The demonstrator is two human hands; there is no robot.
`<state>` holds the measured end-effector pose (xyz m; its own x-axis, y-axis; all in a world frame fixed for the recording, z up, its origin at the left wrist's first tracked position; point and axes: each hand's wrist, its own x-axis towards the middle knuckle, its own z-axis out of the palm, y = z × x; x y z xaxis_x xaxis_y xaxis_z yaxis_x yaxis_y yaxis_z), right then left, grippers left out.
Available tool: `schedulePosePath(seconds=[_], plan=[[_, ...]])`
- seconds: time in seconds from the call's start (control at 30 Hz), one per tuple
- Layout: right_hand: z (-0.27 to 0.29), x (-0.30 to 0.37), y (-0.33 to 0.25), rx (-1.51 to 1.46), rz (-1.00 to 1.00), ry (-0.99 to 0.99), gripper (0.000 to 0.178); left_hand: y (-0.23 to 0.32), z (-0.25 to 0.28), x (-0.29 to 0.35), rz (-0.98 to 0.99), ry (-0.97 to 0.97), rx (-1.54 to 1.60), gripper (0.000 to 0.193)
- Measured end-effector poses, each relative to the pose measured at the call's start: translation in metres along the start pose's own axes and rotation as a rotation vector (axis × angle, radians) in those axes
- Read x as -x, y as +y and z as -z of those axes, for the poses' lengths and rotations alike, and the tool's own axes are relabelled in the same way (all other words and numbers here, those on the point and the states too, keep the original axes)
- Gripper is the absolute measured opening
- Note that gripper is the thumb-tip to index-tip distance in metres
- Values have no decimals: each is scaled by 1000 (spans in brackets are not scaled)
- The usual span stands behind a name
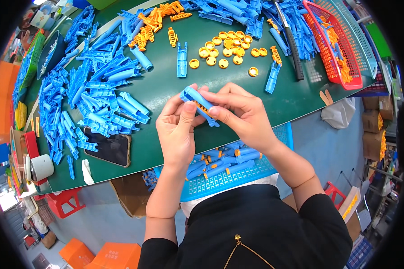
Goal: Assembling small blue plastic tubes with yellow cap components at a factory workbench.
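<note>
A blue plastic casing [194,95] is held between the two hands, above the near part of the green tabletop [292,98]. Its upper end is gripped by the left hand [177,119], whose thumb and fingers are closed narrowly about it. Its side and lower part are pinched by the thumb and fingers of the right hand [242,112]. Between the blue sides of the casing, an orange ribbed insert [203,109] can be seen.

Beyond the hands, a lone blue half-shell [182,60] is laid near a loose group of yellow-orange round caps [229,43]. To the right of the caps, another blue shell [273,77] is placed with an orange ribbed piece [276,55] at its far end. A tool with a black handle [293,49] is set just beside them, and farther right a red basket [358,83] is filled with orange and blue parts.

The left side is covered by a large heap of blue parts [90,89], beside which a dark phone [112,149] is laid. More orange ribbed pieces [155,22] are piled at the far side. Below the tabletop's near edge, blue cylinders with orange ends [217,170] are gathered in a light-blue basket [202,193].
</note>
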<state>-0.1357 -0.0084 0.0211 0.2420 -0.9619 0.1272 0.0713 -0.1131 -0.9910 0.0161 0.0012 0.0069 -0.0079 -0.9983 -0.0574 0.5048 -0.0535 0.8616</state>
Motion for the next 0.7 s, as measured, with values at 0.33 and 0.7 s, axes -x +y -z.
schedulePosePath(seconds=[0.33, 0.7], plan=[[11, -6, 5, 111, 85, -125, 31, 4, 3, -3, 91, -11, -3, 40], [-5, 4, 2, 403, 375, 67, 27, -10, 13, 4, -97, -14, 214, 35]])
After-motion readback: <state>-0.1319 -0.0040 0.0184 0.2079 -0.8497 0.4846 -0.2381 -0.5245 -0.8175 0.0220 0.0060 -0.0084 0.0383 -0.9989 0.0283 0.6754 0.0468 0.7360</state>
